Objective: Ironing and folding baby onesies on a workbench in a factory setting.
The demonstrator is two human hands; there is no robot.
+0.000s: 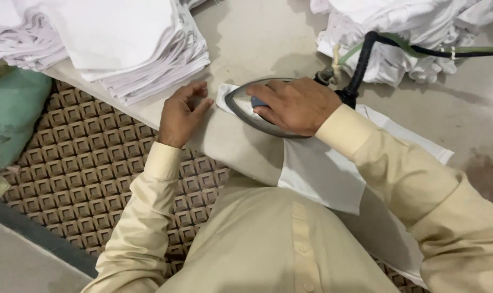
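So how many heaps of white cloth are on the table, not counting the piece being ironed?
2. A folded stack sits at the top left, and a crumpled heap at the top right behind the iron's hose. Both run off frame, so more may be hidden.

Padded table [257, 38] bears folded stacks [121, 49], cloth [322, 168].

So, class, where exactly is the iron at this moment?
In the head view the iron sits centre frame on a white cloth on the table, under the right hand, its tip towards the left hand.
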